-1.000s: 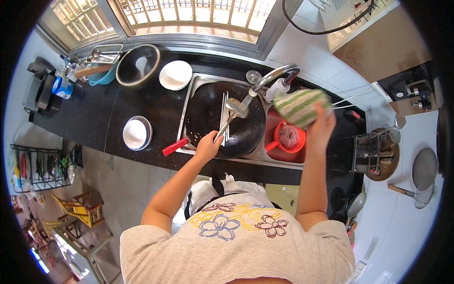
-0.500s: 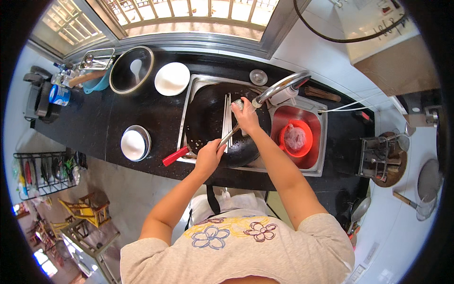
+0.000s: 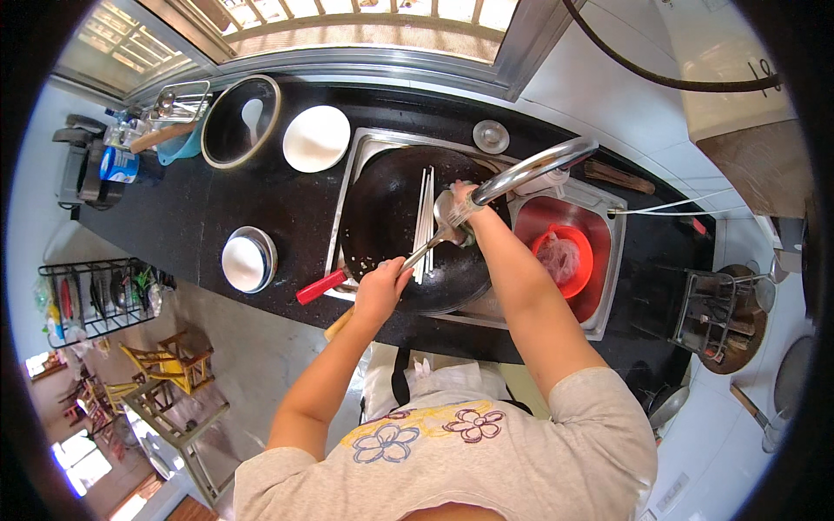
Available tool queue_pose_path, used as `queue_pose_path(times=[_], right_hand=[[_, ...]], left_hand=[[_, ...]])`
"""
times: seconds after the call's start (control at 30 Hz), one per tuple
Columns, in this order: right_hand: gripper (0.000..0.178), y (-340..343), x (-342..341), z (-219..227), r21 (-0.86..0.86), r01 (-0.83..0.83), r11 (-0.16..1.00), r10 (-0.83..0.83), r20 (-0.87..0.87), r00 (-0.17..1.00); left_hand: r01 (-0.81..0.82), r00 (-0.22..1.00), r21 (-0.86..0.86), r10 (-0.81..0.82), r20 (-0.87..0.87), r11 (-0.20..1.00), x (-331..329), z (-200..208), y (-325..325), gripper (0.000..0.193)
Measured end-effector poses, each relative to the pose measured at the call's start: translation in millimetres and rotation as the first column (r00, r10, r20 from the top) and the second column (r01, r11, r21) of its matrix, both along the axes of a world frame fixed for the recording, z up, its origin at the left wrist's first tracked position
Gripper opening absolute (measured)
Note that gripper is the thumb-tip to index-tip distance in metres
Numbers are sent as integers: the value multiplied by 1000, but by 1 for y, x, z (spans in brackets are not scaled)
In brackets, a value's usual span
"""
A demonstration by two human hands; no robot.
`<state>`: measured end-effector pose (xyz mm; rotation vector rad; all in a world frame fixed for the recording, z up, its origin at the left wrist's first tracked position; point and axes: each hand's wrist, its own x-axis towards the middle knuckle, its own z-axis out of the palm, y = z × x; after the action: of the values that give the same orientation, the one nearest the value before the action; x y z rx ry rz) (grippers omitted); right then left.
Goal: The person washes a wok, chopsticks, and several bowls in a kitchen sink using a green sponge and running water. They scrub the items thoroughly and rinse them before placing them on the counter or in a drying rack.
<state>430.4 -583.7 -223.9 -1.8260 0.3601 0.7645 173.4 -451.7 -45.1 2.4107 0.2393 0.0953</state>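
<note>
My left hand (image 3: pixel 380 286) is closed around the shaft of a long-handled metal ladle (image 3: pixel 420 255); a wooden grip (image 3: pixel 339 324) shows behind my wrist. Over the wok, my right hand (image 3: pixel 463 193) wraps the ladle's rounded head, pressing a greyish-green scrubbing pad (image 3: pixel 466 236) to it. Its fingers are partly hidden by the tap (image 3: pixel 532 165), whose water runs down beside them. The large black wok (image 3: pixel 382 195), with a red handle (image 3: pixel 321 286), sits in the left sink basin with small food bits on its side. Several white chopsticks (image 3: pixel 425 221) lie in it.
A red basin (image 3: pixel 575 260) with a translucent bag stands in the right sink basin (image 3: pixel 601 291). On the counter are a white bowl (image 3: pixel 316 139), stacked bowls (image 3: pixel 246 263), a glass lid (image 3: pixel 233 126) and a small metal lid (image 3: pixel 491 136). A wire rack (image 3: pixel 708 313) stands at the right.
The ladle's head has come into sight under the tap, between my right hand's fingers. My right hand has shifted slightly down and right. The wooden grip now shows behind my left wrist.
</note>
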Motion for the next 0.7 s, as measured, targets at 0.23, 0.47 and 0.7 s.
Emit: queue_pose_path(times=[0.23, 0.47, 0.7], right_hand=[[71, 36, -48, 77, -75, -326, 942, 335, 205, 920], [64, 5, -65, 70, 321, -414, 852, 276, 398, 875], [88, -6, -54, 74, 24, -211, 977, 204, 169, 964]], left_hand=[[-112, 988, -12, 110, -108, 994, -9, 1, 8, 21], [-129, 989, -64, 125, -74, 990, 3, 4, 8, 21], [-84, 996, -58, 81, -46, 995, -1, 0, -3, 21]])
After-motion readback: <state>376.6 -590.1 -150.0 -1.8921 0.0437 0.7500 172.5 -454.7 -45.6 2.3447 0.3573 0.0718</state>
